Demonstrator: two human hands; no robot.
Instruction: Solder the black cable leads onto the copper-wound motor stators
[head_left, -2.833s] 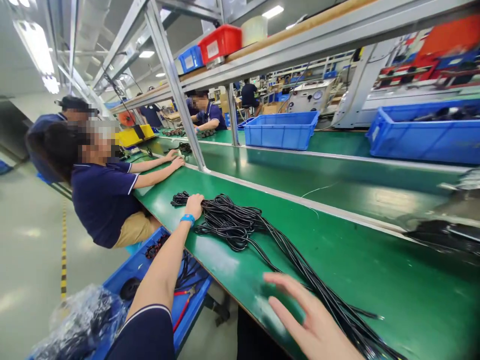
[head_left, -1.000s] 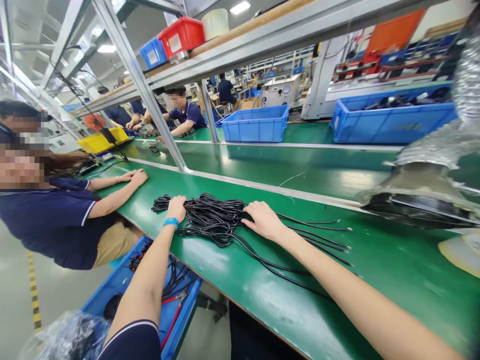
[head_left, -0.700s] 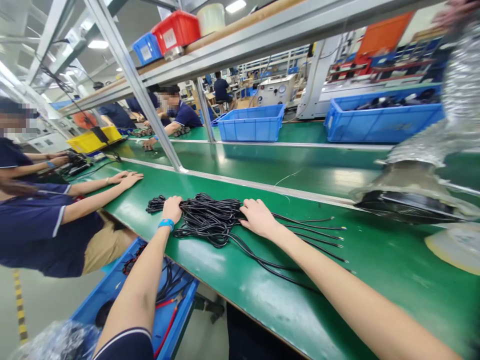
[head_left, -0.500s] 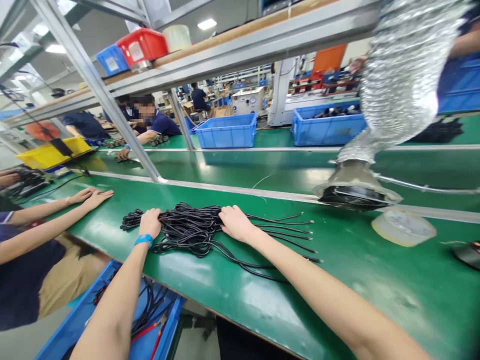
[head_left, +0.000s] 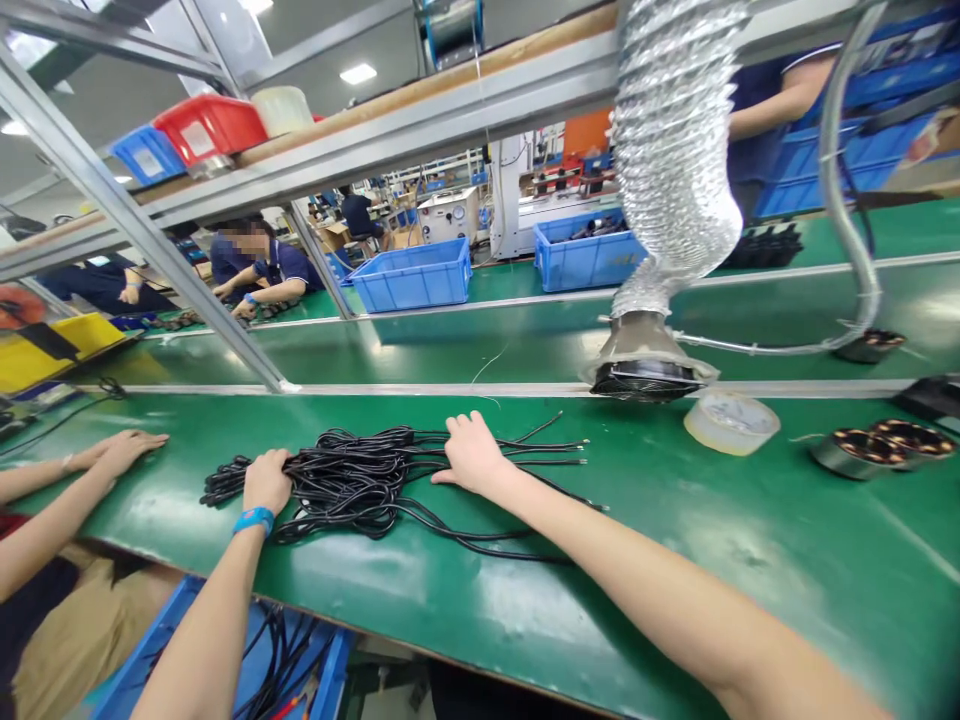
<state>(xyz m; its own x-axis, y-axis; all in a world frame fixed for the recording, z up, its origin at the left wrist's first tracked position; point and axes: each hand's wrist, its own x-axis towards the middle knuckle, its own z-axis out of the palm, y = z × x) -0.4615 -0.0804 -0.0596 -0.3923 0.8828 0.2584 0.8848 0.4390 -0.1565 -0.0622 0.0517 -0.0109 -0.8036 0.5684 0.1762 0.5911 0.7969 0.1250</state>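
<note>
A bundle of black cables (head_left: 349,475) lies on the green bench, its folded loops to the left and its loose ends fanned out to the right. Near the left end of the bundle, my left hand (head_left: 268,482), with a blue band at the wrist, is closed around the cables. My right hand (head_left: 474,455) rests over the separate cable strands just right of the bundle, palm down, with its thumb apart from the other fingers. The strands under that palm are hidden. Bare cable tips show beyond it.
A fume duct nozzle (head_left: 649,365) hangs over the rail behind, beside a roll of clear tape (head_left: 731,422). Copper-wound stators (head_left: 862,453) stand at right. A blue bin (head_left: 337,660) with cables sits below the bench edge. Another person's hands (head_left: 124,450) rest at left.
My right hand has let go of the bundle's right end and slid a little along the strands, its fingers loosened. My left hand keeps its hold. The view has turned right.
</note>
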